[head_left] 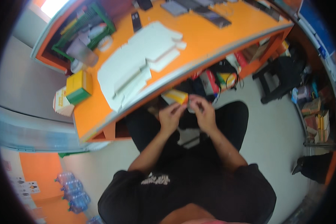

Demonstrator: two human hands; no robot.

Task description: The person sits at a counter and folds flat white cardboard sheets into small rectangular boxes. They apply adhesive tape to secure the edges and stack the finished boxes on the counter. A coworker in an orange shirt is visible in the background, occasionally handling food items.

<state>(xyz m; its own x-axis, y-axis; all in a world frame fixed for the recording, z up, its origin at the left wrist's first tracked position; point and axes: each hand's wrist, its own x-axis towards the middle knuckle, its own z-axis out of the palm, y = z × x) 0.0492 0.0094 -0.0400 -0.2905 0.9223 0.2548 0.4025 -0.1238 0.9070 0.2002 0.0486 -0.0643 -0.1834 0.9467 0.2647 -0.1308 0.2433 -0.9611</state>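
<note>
Hands meet below desk edge (183,71), above lap. Left hand (170,116) pinches yellow-orange carton (176,96) at near end; right hand (204,112), fingers curled together, touches its right edge. Flat white blanks (138,63) stacked on desk. Open floor (276,123) to right.

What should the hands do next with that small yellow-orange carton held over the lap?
Probably press the carton into shape and close its end. Both the left hand and right hand pinch it below the orange table's edge, and flat white carton blanks lie stacked on the table.
</note>
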